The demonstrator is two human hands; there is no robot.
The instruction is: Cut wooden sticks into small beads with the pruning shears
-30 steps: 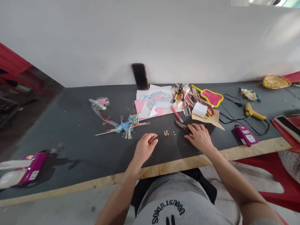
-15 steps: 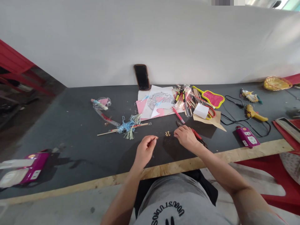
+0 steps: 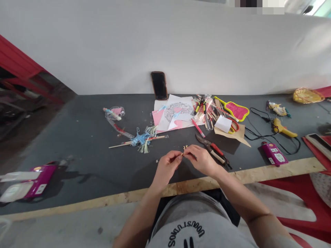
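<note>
My left hand [image 3: 168, 166] and my right hand [image 3: 201, 159] meet fingertip to fingertip over the table's near side. Both are closed in a pinch around a small pale wooden piece [image 3: 182, 154], mostly covered by the fingers. Just behind the fingertips lies a little pile of similar wooden bits [image 3: 185, 147], partly hidden by my right hand. Pruning shears [image 3: 210, 147] with one red and one pale handle rest beside my right hand. Left of my hands, a blue star-shaped ornament with tassels [image 3: 141, 139] lies across thin sticks.
Behind are printed papers [image 3: 178, 112], a pink pen [image 3: 198, 127], wrapped sticks [image 3: 207, 117] and scissors [image 3: 234, 126]. To the right are a purple power box [image 3: 274, 153], its cable and a yellow glue gun [image 3: 284, 128]. A phone [image 3: 159, 85] leans on the wall.
My right hand has moved left from beside the shears to meet my left hand, uncovering the shears. My left hand has shifted slightly right, and the fingertips now touch.
</note>
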